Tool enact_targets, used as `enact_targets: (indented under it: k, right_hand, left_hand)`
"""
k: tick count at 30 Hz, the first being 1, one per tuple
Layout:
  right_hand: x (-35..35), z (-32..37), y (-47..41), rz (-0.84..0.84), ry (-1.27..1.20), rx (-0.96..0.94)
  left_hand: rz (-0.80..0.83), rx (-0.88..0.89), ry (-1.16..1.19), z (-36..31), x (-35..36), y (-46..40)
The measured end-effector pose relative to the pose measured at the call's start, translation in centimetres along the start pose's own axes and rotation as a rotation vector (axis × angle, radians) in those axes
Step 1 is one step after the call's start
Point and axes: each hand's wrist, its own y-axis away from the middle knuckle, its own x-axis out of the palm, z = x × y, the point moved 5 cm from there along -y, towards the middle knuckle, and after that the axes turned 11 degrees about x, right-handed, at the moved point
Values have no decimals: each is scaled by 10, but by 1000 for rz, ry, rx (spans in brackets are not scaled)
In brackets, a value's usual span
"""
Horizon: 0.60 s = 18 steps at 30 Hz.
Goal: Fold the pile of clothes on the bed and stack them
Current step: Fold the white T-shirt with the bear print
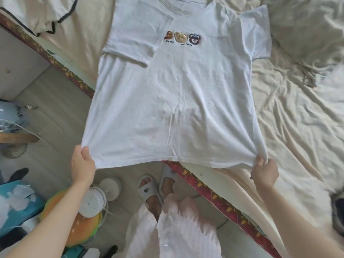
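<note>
Left hand and right hand each pinch 1 hem corner of the white T-shirt, stretched from the bed past its edge; 1 sleeve lies folded inward. Step in hand appears to be spreading; next move likely requires folding the other sleeve inward.

A white T-shirt lay spread front-up, its upper part on the bed and its hem pulled out past the bed's edge over the floor. Three small bear heads with a line of tiny lettering sat across the chest. One sleeve was folded in over the front; the other lay out flat. The left hand pinched one hem corner and the right hand gripped the other, stretching the hem between them. A cream garment with dark trim lay at the bed's far corner. Below, two feet in white slippers stood on the floor.
</note>
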Motion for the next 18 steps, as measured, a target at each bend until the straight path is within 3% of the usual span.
enact_targets:
  k: [6,12,15,18]
  right_hand:
    - [-22,-12,5,-66,35,-123]
    - [-21,-27,-1,-44,162,-58]
    - [-21,-17,4,-66,132,-61]
    - [-21,16,-1,-77,111,-144]
  left_hand:
    - [57,49,-77,6,-13,-4]
    - [221,4,-272,13,-2,-8]
    - [301,30,-291,-10,9,-12]
    - [398,167,-256,-61,34,-21]
